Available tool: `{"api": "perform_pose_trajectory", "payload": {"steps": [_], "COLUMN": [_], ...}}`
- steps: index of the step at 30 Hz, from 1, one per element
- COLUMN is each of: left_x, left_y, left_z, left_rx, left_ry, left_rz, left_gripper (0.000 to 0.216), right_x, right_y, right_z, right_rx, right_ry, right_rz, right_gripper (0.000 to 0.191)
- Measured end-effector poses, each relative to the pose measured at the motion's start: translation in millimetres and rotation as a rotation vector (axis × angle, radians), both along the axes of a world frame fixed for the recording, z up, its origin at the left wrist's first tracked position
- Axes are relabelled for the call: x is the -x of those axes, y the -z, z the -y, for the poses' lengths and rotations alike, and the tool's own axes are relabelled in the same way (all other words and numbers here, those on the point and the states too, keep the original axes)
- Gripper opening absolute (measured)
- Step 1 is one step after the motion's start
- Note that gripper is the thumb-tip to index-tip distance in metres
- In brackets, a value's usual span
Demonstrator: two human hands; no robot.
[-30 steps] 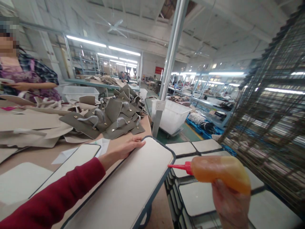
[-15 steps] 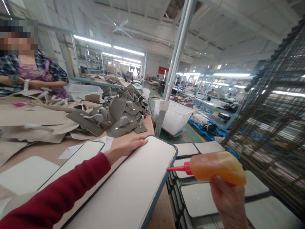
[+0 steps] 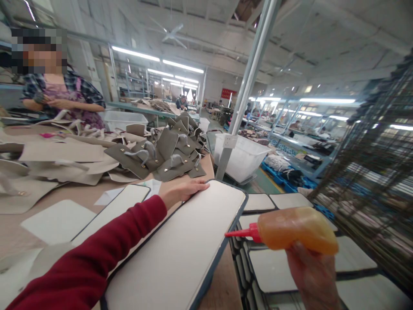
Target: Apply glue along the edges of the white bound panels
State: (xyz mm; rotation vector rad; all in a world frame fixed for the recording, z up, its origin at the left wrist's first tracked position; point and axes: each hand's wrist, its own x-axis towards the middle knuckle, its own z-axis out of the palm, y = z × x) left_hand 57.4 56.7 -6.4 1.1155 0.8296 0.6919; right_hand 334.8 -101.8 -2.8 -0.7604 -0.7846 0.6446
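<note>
My left hand [image 3: 189, 190] grips the far edge of a long white panel [image 3: 180, 241] with rounded corners and a dark blue rim. The panel is tilted above the table. In my right hand [image 3: 311, 273] is a squeeze bottle [image 3: 297, 228] of amber liquid, probably glue, lying sideways. Its red nozzle [image 3: 241, 233] points left, and the tip meets the panel's right edge. A second dark-edged white panel [image 3: 132, 200] lies on the table, partly hidden behind my left sleeve.
Grey bag pieces with handles [image 3: 174, 148] are heaped on the table [image 3: 209, 165]. Several white panels [image 3: 271, 269] lie on a rack at right. A metal post [image 3: 240, 112] and a white bin [image 3: 241, 155] stand beyond. A co-worker [image 3: 61, 90] stands at far left.
The view has turned slightly left, so the surroundings sit further right. The nozzle tip has moved a little nearer me along the panel's right edge. Both holds are unchanged.
</note>
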Motion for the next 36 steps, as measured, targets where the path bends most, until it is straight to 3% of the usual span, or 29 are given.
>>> {"api": "perform_pose_trajectory", "payload": {"steps": [7,12,21,36], "left_x": [-2,-4,-5,3], "left_y": [-6.2,-10.7,-20.0,-10.8], "left_z": [-7,-9,-11,-29], "left_rx": [-0.003,0.002,0.011,0.006], "left_ry": [-0.046,-0.041,-0.054,-0.155], "left_rz": [-0.021,-0.049,-0.058,-0.106], "left_gripper": [0.049,0.037,0.021,0.012], "right_x": [9,13,22,27], "right_y": [-5.2,-6.4,-7.5,-7.8], "right_z": [5,8,17,22], "right_rx": [-0.004,0.002,0.025,0.005], "right_ry": [0.014,0.006,-0.033,-0.064], "right_rz": [0.072,0.114,0.117,0.200], "right_gripper": [0.045,0.034,0.035,0.030]}}
